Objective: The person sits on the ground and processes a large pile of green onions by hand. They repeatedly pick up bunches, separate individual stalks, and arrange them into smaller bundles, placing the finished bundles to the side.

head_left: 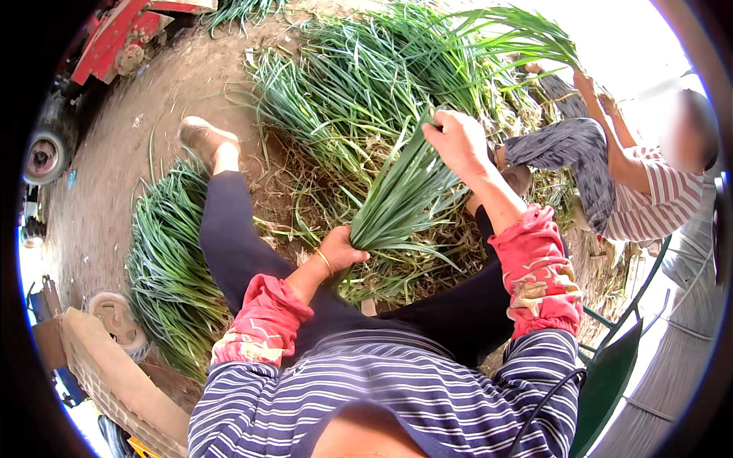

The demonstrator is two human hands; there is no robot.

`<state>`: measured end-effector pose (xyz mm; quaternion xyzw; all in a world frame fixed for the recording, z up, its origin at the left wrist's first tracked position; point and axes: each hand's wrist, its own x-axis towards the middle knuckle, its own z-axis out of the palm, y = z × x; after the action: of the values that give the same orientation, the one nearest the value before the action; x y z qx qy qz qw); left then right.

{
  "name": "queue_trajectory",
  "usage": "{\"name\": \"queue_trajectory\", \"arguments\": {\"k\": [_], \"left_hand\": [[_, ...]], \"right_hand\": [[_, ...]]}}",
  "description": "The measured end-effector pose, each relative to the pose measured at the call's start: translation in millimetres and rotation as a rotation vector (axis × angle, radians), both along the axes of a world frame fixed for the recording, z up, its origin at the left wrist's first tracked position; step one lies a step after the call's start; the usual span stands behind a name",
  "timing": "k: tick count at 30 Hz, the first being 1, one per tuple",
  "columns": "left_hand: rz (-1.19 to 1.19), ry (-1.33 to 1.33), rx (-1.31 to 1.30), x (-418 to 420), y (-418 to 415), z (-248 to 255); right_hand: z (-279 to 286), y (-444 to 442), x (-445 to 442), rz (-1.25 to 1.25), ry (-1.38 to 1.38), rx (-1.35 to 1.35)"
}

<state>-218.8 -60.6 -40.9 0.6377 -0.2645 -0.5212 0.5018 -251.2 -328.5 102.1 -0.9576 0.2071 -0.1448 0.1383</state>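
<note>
A bunch of long, flat-leaved allium greens [395, 200] spans my two hands, slanting up to the right. My left hand [341, 251] is closed around its lower, gathered end; a thin bangle circles that wrist. My right hand [461, 140] grips near the leaf tips at the upper end. Some leaves spread loose below the right forearm. Beneath the bunch, between my legs, lie dry leaf trimmings and stalks [418, 280]. Just beyond my hands a large heap of the same greens [355, 80] covers the ground, its pale root ends partly showing.
Another pile of greens [172, 257] lies beside my left leg. At right, a seated co-worker [607, 166] holds up a bunch of greens [527, 34]. A red machine [123, 40] and a wheel [44, 154] stand at left, with a cardboard piece [114, 372] nearer me.
</note>
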Motion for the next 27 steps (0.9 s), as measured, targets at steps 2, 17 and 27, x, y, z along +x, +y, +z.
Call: {"name": "queue_trajectory", "arguments": {"k": [2,17,27], "left_hand": [[0.008,0.052,-0.022,6,4,0],[0.873,0.167,-0.779,146,123,124],[1.316,0.02,-0.606,174,401,226]], "right_hand": [[2,-3,13,0.023,0.041,-0.201],[-26,-73,-10,-0.59,-0.694,1.014],[-116,-41,-3,-0.208,-0.054,0.723]]}}
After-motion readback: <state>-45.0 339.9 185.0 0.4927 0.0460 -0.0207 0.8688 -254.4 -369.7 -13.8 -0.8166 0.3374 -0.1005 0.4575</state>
